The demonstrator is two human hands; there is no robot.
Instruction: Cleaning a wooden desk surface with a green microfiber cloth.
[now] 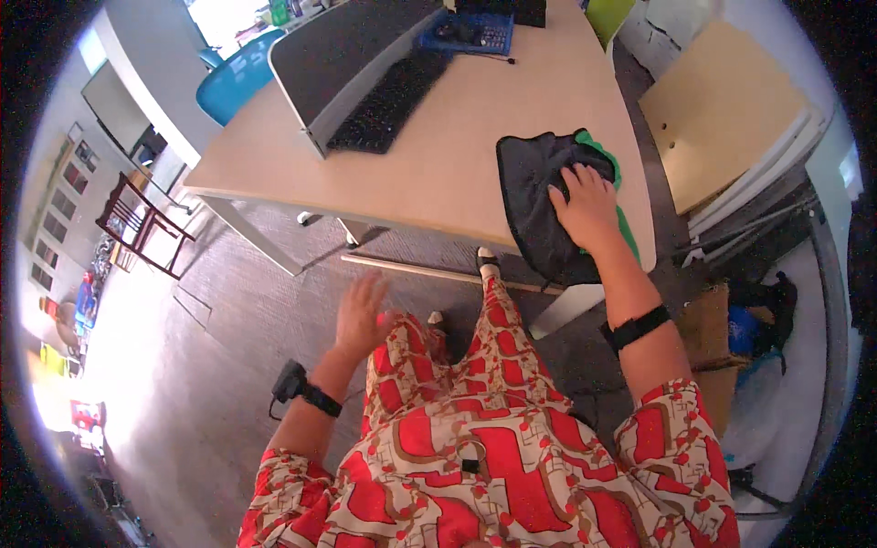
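Observation:
A black fabric item with a green part [531,181], perhaps a bag or folded cloth, lies crumpled at the right end of the pale wooden desk [438,185]. Part of it hangs over the desk's near edge. My right hand [586,202] rests on top of it, palm down with the fingers spread; some of the fabric is hidden beneath. Away from the desk, my left hand [362,318] hovers above the floor near my thigh, slightly blurred. Nothing shows in its fingers.
A dark divider panel [349,51] stands on the desk beside a black keyboard-like strip [390,103]. Farther back sits a blue basket [497,34]. Boards [719,116] lean at right, above a cardboard box [709,329]. A wooden chair [140,226] stands left; a pole [411,268] lies underfoot.

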